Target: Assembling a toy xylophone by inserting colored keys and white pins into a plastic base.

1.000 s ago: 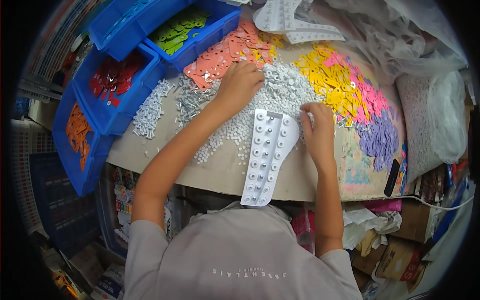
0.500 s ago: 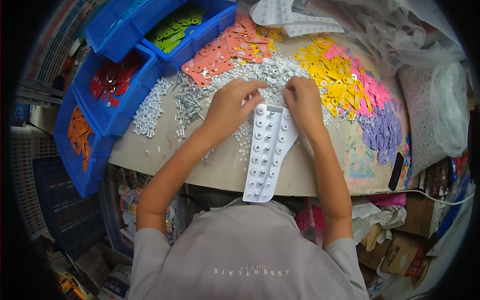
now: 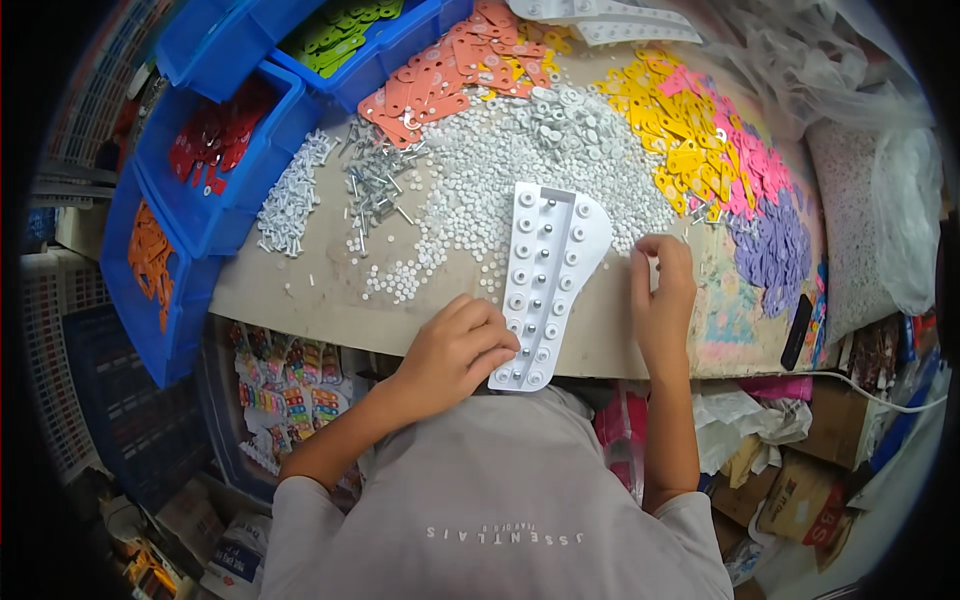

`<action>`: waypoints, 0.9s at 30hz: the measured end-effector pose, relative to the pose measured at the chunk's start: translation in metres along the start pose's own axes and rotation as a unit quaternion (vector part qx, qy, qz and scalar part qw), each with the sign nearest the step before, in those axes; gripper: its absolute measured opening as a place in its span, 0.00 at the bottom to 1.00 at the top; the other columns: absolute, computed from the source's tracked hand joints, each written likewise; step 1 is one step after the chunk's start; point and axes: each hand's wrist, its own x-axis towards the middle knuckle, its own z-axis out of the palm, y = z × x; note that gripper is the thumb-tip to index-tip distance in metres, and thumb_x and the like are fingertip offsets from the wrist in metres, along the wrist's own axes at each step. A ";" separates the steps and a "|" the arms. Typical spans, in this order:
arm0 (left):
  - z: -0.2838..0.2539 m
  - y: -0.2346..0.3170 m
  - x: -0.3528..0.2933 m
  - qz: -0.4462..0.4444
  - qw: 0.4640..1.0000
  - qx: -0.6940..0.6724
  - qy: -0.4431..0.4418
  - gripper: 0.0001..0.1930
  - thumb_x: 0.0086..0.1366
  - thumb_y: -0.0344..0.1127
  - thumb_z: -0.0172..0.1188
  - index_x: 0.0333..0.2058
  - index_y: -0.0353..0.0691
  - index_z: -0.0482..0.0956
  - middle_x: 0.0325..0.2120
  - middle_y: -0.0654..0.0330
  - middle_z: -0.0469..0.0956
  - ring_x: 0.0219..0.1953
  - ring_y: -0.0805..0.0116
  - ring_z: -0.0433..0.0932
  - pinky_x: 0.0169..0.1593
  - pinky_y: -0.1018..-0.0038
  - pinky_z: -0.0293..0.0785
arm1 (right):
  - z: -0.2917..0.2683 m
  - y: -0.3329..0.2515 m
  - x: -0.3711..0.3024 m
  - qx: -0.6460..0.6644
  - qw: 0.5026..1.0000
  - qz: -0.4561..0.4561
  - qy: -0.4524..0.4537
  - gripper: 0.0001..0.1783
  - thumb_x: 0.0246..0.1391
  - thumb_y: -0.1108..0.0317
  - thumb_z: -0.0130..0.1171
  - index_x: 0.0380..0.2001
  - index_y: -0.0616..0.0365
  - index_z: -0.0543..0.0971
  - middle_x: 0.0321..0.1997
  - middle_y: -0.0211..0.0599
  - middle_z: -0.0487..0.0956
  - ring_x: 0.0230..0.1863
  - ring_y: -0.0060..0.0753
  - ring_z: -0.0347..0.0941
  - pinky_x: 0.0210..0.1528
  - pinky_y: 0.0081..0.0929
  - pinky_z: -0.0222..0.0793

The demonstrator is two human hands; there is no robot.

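A white plastic holder (image 3: 580, 240), wide at its far end and narrow at the near one, lies on the table in front of me. Round white caps sit in two rows along it, and metal studs stand in the channel between them. My left hand (image 3: 460, 345) is at its near left edge, thumb and fingers pinched together over the lower caps; anything between them is hidden. To the right of the holder, apart from it, my right hand (image 3: 665, 290) is raised with curled fingers brought together. Whatever its fingertips hold is too small to make out.
Small white discs (image 3: 460, 200) and caps (image 3: 570, 125) spread beyond the holder. Metal pins (image 3: 375, 180) and white pins (image 3: 292, 195) lie left. Around them are coral tags (image 3: 425, 90), yellow tags (image 3: 680, 130), pink tags (image 3: 745, 165) and purple tags (image 3: 770, 250). Blue bins (image 3: 285, 125) stand left.
Both hands have left the pile of caps at the holder's far end. My left hand came back to the holder's near left edge; my right hand moved right and nearer.
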 end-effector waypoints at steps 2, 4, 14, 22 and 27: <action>0.006 -0.002 -0.005 0.002 1.000 -0.004 0.008 0.04 0.59 0.27 0.68 0.34 0.38 0.83 0.33 0.58 0.77 0.39 0.57 0.74 0.44 0.66 0.72 | -0.005 -0.008 -0.011 0.020 0.999 0.038 -0.019 0.04 0.56 0.80 0.58 0.36 0.65 0.77 0.35 0.46 0.77 0.39 0.47 0.75 0.43 0.37 0.71; 0.010 -0.003 -0.008 0.003 1.000 -0.008 0.017 0.05 0.58 0.26 0.68 0.33 0.38 0.83 0.33 0.58 0.77 0.38 0.57 0.75 0.43 0.66 0.72 | -0.014 -0.022 -0.018 0.121 0.985 0.097 -0.077 0.03 0.57 0.78 0.59 0.35 0.63 0.78 0.35 0.39 0.79 0.40 0.37 0.74 0.46 0.31 0.68; 0.017 -0.006 -0.010 0.034 0.996 0.058 0.059 0.07 0.55 0.26 0.70 0.33 0.37 0.82 0.31 0.59 0.79 0.33 0.57 0.76 0.37 0.66 0.72 | -0.014 -0.060 -0.058 0.239 0.935 0.057 -0.254 0.05 0.51 0.81 0.63 0.33 0.63 0.80 0.37 0.38 0.80 0.43 0.42 0.74 0.48 0.34 0.68; 0.019 -0.013 -0.013 0.175 0.965 0.163 0.106 0.12 0.50 0.29 0.73 0.34 0.39 0.83 0.29 0.61 0.77 0.31 0.59 0.76 0.31 0.64 0.72 | -0.009 -0.060 -0.066 0.215 0.949 0.025 -0.228 0.06 0.50 0.82 0.64 0.33 0.63 0.80 0.38 0.39 0.80 0.43 0.43 0.73 0.46 0.34 0.69; 0.023 -0.017 -0.013 0.179 0.966 0.142 0.118 0.12 0.49 0.29 0.74 0.34 0.38 0.83 0.29 0.61 0.77 0.30 0.59 0.76 0.31 0.66 0.72 | -0.006 -0.062 -0.068 0.192 0.956 0.013 -0.219 0.08 0.50 0.83 0.64 0.35 0.63 0.80 0.36 0.39 0.78 0.41 0.43 0.73 0.43 0.34 0.69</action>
